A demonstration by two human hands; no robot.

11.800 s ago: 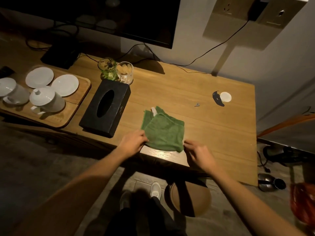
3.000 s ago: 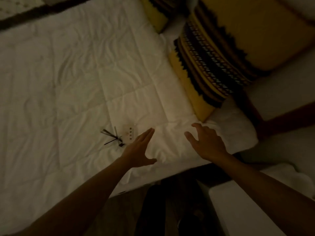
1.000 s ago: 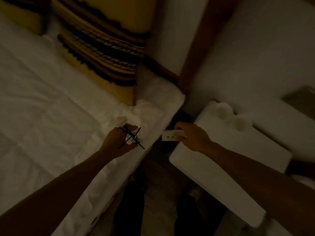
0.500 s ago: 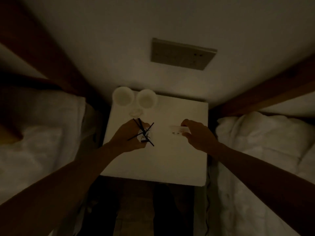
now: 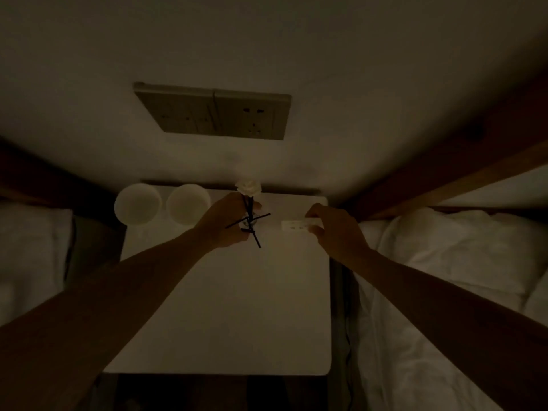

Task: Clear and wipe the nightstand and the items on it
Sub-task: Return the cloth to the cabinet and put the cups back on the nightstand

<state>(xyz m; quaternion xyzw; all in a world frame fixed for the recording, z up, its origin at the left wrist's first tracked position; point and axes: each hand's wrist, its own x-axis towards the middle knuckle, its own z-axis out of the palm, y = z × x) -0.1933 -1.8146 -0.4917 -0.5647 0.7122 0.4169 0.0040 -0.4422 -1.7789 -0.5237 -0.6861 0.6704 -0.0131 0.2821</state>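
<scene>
The white nightstand stands between two beds in dim light. My left hand is over its back middle, shut on a small reed diffuser with black sticks and a white flower on top. My right hand is over the back right, shut on a small white remote with a row of buttons. Two white cups stand side by side at the nightstand's back left corner.
A wall panel with switches and a socket sits above the nightstand. White bedding lies to the left and right. Wooden bed frames run along the wall on both sides.
Both hands moved farther back over the nightstand with the diffuser and the remote. The view came closer to the nightstand and the wall panel.
</scene>
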